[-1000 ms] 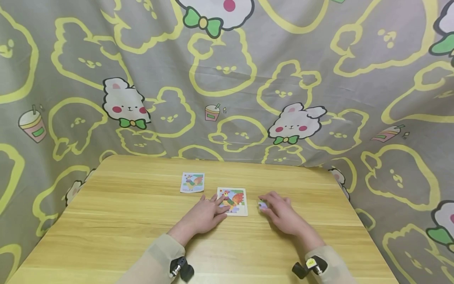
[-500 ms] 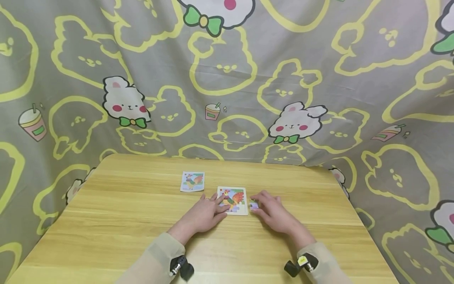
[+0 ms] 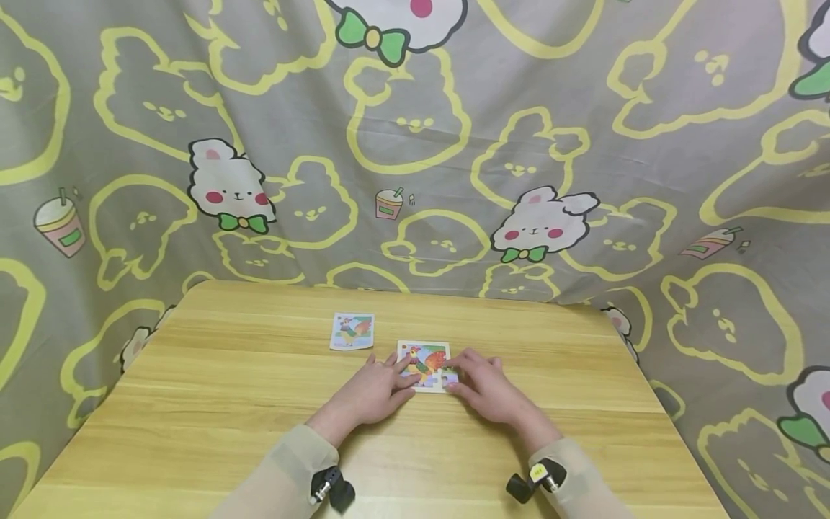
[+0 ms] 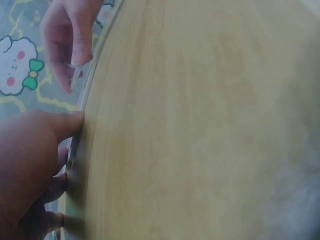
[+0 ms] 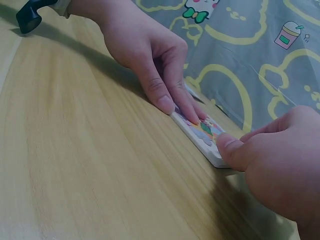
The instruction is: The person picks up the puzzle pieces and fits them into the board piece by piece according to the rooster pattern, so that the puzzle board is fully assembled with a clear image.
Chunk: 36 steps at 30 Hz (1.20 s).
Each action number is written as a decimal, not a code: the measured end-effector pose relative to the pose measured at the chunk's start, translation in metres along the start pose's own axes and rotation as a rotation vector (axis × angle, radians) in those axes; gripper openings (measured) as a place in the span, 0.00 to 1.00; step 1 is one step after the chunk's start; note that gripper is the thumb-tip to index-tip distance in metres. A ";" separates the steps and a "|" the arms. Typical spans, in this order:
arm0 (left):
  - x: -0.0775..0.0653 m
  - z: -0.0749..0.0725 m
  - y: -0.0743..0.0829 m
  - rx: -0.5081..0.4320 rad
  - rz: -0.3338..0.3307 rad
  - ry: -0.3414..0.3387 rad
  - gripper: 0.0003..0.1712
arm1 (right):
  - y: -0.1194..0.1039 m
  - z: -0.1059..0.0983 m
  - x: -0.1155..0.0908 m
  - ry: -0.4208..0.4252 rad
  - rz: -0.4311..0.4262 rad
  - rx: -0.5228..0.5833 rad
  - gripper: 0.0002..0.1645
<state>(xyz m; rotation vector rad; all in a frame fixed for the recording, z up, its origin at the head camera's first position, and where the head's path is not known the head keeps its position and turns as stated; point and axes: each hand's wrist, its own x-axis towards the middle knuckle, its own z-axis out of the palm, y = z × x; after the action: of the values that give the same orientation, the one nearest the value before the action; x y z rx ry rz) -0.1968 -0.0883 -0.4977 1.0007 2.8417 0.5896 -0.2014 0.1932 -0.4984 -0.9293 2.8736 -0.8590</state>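
A small square jigsaw puzzle in a white tray (image 3: 424, 344) lies near the middle of the table, showing a colourful rooster. My left hand (image 3: 369, 393) rests at its left side, straight fingers lying on the picture and the thumb by the near edge. My right hand (image 3: 489, 388) pinches a green-and-lilac puzzle piece (image 3: 449, 377) between thumb and fingers, over the tray's right edge. A pale gap shows in the lower right of the picture. In the right wrist view, the right thumb (image 5: 230, 145) covers that corner and the piece is hidden.
A paper card (image 3: 352, 331) with the same rooster picture lies left of and behind the tray. The wooden table (image 3: 259, 360) meets a grey curtain (image 3: 441, 194) printed with cartoon rabbits at its far edge. A small black camera is strapped to each wrist.
My right hand has moved left with the puzzle piece, from the table beside the tray to over its right edge. The left hand stays in place on the puzzle.
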 end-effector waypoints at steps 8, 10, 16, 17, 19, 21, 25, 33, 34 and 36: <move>0.002 0.001 -0.001 -0.007 -0.014 -0.009 0.22 | -0.003 0.007 0.005 0.012 -0.003 0.013 0.27; 0.002 0.002 -0.001 -0.007 -0.014 -0.009 0.22 | -0.003 0.009 0.006 0.019 -0.010 0.013 0.27; 0.001 0.002 -0.001 0.008 -0.014 -0.002 0.22 | -0.003 0.015 0.009 0.023 -0.010 0.006 0.27; 0.001 0.002 0.000 0.012 -0.014 -0.003 0.22 | -0.003 0.015 0.010 0.020 -0.009 0.006 0.27; 0.001 0.001 0.001 0.025 -0.015 -0.007 0.22 | -0.004 0.016 0.010 0.014 -0.003 0.005 0.26; 0.002 0.000 0.003 0.053 -0.015 -0.016 0.22 | -0.004 0.016 0.010 0.014 0.001 0.003 0.26; 0.004 -0.002 0.007 0.138 -0.010 -0.028 0.22 | -0.004 0.018 0.009 0.022 0.009 -0.001 0.26; 0.012 -0.002 0.017 0.302 0.013 -0.010 0.24 | -0.004 0.019 0.008 0.025 0.016 0.008 0.25; 0.013 -0.001 0.018 0.311 0.008 -0.009 0.24 | -0.004 0.018 0.008 0.024 0.017 0.011 0.25; 0.015 0.001 0.021 0.315 -0.003 -0.008 0.25 | -0.005 0.017 0.008 0.025 0.020 0.016 0.25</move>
<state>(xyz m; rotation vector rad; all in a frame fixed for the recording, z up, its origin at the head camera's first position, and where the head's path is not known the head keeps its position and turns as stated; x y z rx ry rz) -0.1960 -0.0644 -0.4898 1.0335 2.9883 0.1364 -0.2025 0.1764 -0.5092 -0.8935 2.8868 -0.8976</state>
